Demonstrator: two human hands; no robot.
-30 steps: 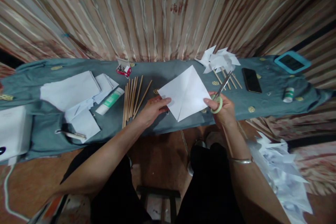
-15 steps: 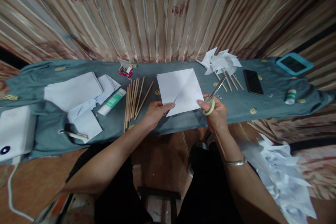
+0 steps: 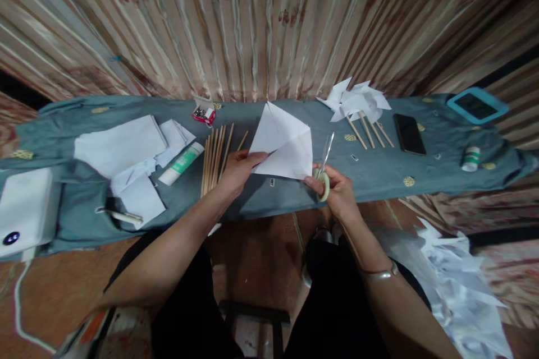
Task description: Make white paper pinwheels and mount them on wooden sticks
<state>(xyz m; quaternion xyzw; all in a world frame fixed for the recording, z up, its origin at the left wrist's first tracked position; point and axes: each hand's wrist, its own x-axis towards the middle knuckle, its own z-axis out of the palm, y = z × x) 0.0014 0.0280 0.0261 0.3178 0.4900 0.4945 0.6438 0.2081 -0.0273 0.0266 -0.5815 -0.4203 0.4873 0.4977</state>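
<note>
A square sheet of white paper [image 3: 286, 151] hangs over the middle of the cloth-covered table, with slits cut inward from its corners. My left hand [image 3: 241, 171] pinches its left side between thumb and fingers. In my right hand [image 3: 337, 188] are scissors [image 3: 323, 182] with pale green handles, their blades pointing up and away from me, just right of the sheet. My right thumb and fingertips also touch the sheet's lower right corner. Wooden sticks [image 3: 214, 154] lie beside my left hand, some partly hidden behind it.
On the left are stacked paper [image 3: 120, 143], a glue tube [image 3: 182, 164], a box of pins [image 3: 204, 115] and a white device [image 3: 27, 207]. On the right lie paper pinwheels [image 3: 357, 100], a phone [image 3: 409, 133] and a small bottle [image 3: 470, 159]. More pinwheels [image 3: 455, 269] fill a bag below.
The sheet has turned in my hands, so one corner now points away from me. My right hand and the scissors have shifted left; my left hand has moved slightly left and up.
</note>
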